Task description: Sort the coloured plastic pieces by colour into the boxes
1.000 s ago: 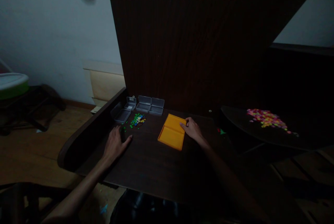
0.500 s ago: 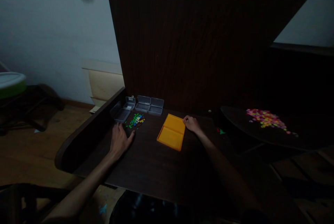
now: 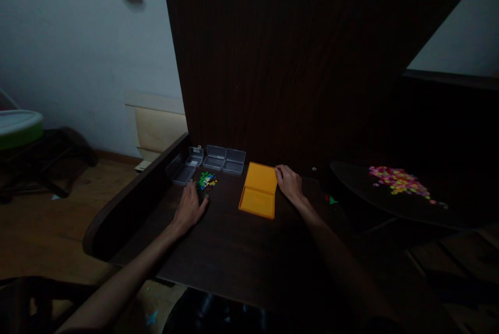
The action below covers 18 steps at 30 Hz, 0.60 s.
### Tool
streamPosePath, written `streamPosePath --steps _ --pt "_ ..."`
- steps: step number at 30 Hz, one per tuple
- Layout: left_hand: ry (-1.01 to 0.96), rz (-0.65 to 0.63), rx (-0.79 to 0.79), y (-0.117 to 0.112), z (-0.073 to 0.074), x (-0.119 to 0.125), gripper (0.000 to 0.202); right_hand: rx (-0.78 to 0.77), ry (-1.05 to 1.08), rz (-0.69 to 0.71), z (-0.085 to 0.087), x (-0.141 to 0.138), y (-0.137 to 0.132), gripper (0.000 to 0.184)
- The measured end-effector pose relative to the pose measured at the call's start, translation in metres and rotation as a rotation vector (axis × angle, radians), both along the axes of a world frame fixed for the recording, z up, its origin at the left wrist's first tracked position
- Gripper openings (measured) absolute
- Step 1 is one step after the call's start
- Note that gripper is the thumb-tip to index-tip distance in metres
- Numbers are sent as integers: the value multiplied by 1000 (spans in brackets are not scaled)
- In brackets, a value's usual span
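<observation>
My left hand (image 3: 189,208) lies flat on the dark wooden table (image 3: 234,251), fingers stretched out, fingertips against a small heap of green, yellow and blue pieces (image 3: 206,180). My right hand (image 3: 289,182) rests at the right edge of an orange tray (image 3: 259,189), fingers touching its rim. Several clear plastic boxes (image 3: 220,158) stand open behind the heap, near the dark back panel.
A raised dark rail (image 3: 132,196) borders the table's left side. A round dark side table (image 3: 393,196) at the right carries a pile of pink and yellow pieces (image 3: 397,178). A green-rimmed tub (image 3: 17,125) sits on a stool at far left. Small green and red bits (image 3: 330,199) lie right of my wrist.
My left hand has slid forward and to the right, up to the coloured heap. The orange tray has been pushed away and turned straighter, with my right hand moving along its right edge.
</observation>
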State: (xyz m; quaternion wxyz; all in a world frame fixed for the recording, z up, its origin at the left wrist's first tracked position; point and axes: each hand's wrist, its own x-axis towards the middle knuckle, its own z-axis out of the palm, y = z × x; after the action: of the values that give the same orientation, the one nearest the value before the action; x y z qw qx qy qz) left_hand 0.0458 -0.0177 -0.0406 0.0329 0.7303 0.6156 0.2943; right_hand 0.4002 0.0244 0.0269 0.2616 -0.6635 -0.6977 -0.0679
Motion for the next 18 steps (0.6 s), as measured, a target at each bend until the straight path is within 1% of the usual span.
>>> streamPosePath --steps 5,9,13,18 --pt "2 2 -38 14 -2 8 68 64 -19 20 -3 0 1 34" --pt "-42 -41 -33 25 -1 13 65 67 -14 23 -4 -1 6 35" --pt "-52 -67 -7 34 2 17 63 55 -20 -7 0 -4 12 34" --pt "-27 -28 -56 43 9 20 66 41 -32 -69 7 -8 20 33"
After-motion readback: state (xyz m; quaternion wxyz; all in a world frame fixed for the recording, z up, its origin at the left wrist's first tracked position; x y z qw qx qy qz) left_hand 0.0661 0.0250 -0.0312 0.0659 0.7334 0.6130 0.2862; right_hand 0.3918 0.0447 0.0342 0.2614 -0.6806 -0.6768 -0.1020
